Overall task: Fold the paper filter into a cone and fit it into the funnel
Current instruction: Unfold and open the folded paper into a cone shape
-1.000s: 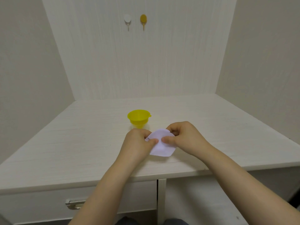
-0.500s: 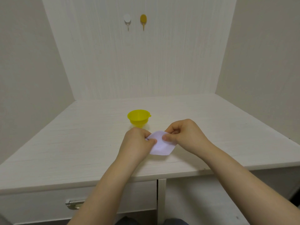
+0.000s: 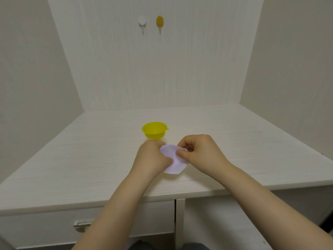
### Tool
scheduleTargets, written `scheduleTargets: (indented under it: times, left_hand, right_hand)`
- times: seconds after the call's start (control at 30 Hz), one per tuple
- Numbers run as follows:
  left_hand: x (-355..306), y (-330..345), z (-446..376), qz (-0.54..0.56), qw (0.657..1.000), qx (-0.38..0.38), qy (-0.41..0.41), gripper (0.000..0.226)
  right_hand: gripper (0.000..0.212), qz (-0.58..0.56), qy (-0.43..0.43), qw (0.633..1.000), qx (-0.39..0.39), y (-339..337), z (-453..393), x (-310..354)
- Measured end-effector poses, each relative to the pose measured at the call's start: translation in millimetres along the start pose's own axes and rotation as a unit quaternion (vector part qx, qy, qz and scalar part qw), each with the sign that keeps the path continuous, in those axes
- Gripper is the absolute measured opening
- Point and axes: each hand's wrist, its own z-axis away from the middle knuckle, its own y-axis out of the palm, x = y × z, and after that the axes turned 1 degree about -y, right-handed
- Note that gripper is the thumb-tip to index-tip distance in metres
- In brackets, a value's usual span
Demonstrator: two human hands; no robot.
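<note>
Both hands pinching paper filter [image 3: 173, 160] just above worktop [image 3: 90, 159], L hand [image 3: 150, 157] w/ thumb on its side, R hand [image 3: 200, 153] at top edge; funnel [image 3: 154, 130] just behind, empty; risk: uneven pinch, crooked crease, cone sits askew.

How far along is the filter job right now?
Done: nothing finished; the yellow funnel stands empty on the desk. In hand: left hand and right hand both pinch the white paper filter, part-folded. Left: finish the cone and fit it into the funnel.
</note>
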Motion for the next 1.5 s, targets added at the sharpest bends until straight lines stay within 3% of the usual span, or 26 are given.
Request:
scheduleTargets:
  times: [0.07, 0.23, 0.43, 0.67, 0.8, 0.97, 1.1, 1.27, 1.4, 1.5]
  left_hand:
    - [-0.3, -0.1, -0.8, -0.051, 0.999, -0.009, 0.013, 0.028]
    - [-7.8, -2.7, 3.0, -0.108, 0.993, -0.015, 0.046, 0.018]
    - [-3.9, -7.7, -0.8, -0.135, 0.989, 0.019, 0.058, 0.015]
    - [-4.5, -10.5, -0.9, -0.179, 0.979, 0.030, 0.092, 0.026]
    - [-3.6, -11.4, -2.3, -0.185, 0.979, 0.018, 0.083, 0.027]
    - [0.2, -7.1, -0.4, -0.200, 0.977, 0.018, 0.075, 0.025]
    - [-6.0, -14.6, -3.4, -0.224, 0.973, 0.040, 0.037, 0.023]
    - [-11.8, -34.7, -6.5, -0.183, 0.981, 0.067, -0.006, 0.035]
    - [-12.1, -48.4, -4.9, -0.065, 0.997, 0.029, -0.009, 0.009]
    - [-20.2, -59.6, -7.4, -0.041, 0.999, 0.013, -0.008, 0.006]
  right_hand:
    - [0.014, 0.012, -0.004, 1.000, -0.005, 1.1, -0.6, 0.7]
    - [0.014, 0.017, -0.007, 1.000, -0.008, 2.7, -2.3, 3.3]
    - [0.013, 0.054, -0.005, 0.996, 0.072, -3.3, -8.4, 11.3]
    - [0.015, 0.066, -0.023, 0.996, 0.049, 2.6, -6.5, 13.5]
    - [0.013, 0.069, -0.031, 0.997, 0.029, 5.4, -5.7, 12.6]
    - [0.011, 0.088, -0.036, 0.993, 0.076, 4.3, -8.7, 13.4]
    - [0.014, 0.083, -0.054, 0.993, 0.063, 6.0, -8.3, 15.1]
    - [0.013, 0.041, -0.056, 0.997, 0.033, 0.3, -13.9, 20.0]
    - [0.017, -0.011, -0.046, 0.999, 0.016, -7.3, -23.2, 28.5]
    - [0.020, -0.026, -0.042, 0.999, 0.016, -12.6, -30.8, 35.1]
